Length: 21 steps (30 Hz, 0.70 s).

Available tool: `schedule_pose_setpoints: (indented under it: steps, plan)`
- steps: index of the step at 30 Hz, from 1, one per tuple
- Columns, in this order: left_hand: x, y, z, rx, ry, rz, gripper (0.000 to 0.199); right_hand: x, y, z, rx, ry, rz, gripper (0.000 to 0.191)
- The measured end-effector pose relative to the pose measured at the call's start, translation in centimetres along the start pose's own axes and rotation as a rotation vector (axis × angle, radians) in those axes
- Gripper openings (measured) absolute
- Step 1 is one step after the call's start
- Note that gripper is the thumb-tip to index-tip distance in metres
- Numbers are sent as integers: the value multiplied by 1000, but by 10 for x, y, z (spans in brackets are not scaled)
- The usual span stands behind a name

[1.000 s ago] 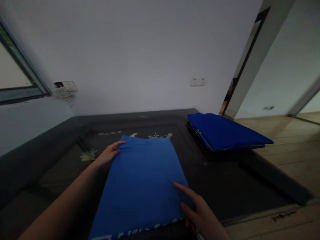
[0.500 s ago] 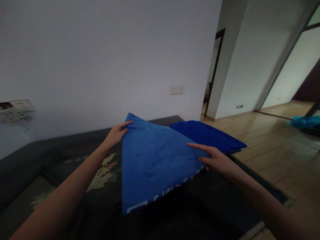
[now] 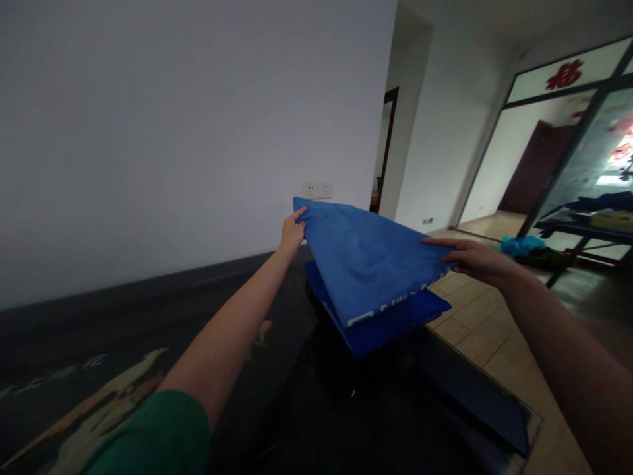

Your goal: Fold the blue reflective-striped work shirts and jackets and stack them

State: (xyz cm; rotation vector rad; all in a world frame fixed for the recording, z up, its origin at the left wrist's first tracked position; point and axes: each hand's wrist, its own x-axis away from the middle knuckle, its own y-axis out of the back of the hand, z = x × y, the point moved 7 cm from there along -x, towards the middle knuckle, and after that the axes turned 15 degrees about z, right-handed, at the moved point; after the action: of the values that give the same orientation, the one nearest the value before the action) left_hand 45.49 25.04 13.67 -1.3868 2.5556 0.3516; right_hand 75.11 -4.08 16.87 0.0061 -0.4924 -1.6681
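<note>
A folded light-blue cloth [image 3: 370, 247] with white lettering along its near edge is held up between my hands. My left hand [image 3: 294, 232] pinches its far left corner. My right hand [image 3: 469, 258] grips its right edge, the index finger stretched over the top and the thumb side hidden. Below it a darker blue folded cloth [image 3: 395, 326] lies on the dark glossy tabletop [image 3: 306, 396], partly covered from view by the lighter one. Whether the two cloths touch I cannot tell.
Behind the table rises a white wall with a socket plate [image 3: 317, 190]. A dark flat panel [image 3: 477, 396] lies along the table's right edge. On the wooden floor to the right sits a light-blue plastic bundle [image 3: 521, 245], near another table [image 3: 593, 227].
The light-blue cloth has moved right with both hands and is now above the darker blue cloth. The view has turned to the right.
</note>
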Motion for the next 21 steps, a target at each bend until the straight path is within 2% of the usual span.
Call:
schedule_pose_setpoints:
  steps: [3,5,7,9,13,17,21]
  plan:
    - [31,-38,66,-67,271,-6,54,-2,2,-63,-19,-103,-4,55]
    - [60,-58,105,-77,376,12,48,-2,-3,-104,-47,-161,-4,51]
    - [84,-68,135,-78,453,19,45,-1,-7,-135,-74,-183,-25,47]
    - [99,-70,154,-75,506,21,45,1,-8,-152,-90,-160,-61,46]
    - [96,-68,160,-63,542,66,50,1,-5,-157,-72,-125,-123,48]
    - [81,-62,141,-147,470,43,51,-6,2,-150,-84,-135,-140,48]
    - [84,-59,127,-243,423,-16,49,-10,5,-151,-124,-140,-94,46]
